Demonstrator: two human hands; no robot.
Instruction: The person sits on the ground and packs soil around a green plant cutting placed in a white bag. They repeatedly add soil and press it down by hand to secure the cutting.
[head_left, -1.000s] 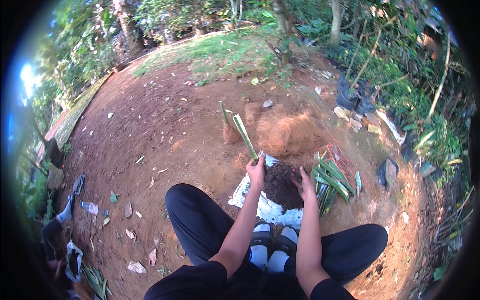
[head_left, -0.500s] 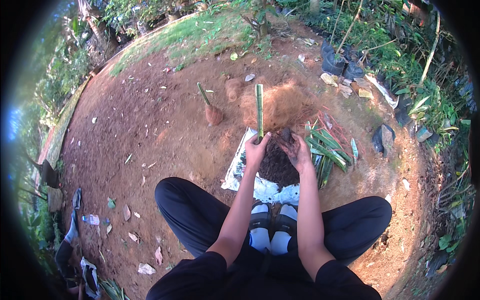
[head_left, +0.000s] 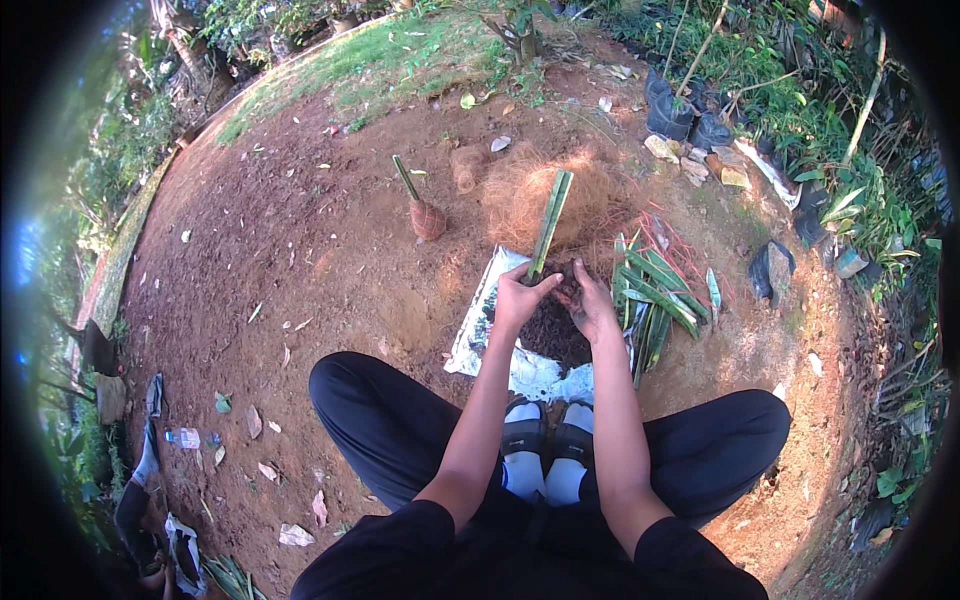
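Observation:
My left hand (head_left: 518,298) is closed round the lower end of a green snake plant leaf cutting (head_left: 553,215), which tilts up and to the right. Close beside it, my right hand (head_left: 594,306) cups a clump of dark soil (head_left: 567,288) against the cutting's base; fingers partly hide the contact. Below both hands, loose dark soil (head_left: 556,335) lies in an opened white sack (head_left: 472,335). Several cut leaves (head_left: 660,293) are piled right of the sack. Beyond it sits a heap of brown fibre (head_left: 535,200).
A brown wrapped ball with an upright leaf (head_left: 427,220) stands left of the fibre. Red strings (head_left: 683,262) lie by the cut leaves. Black plant bags (head_left: 668,118) and stones (head_left: 735,175) line the right. At far left are a plastic bottle (head_left: 184,438) and another person's sleeve (head_left: 130,510).
The leaf cutting has gone from upright to leaning right. My hands have come closer together, and the soil clump in my right hand has moved down to the cutting's base.

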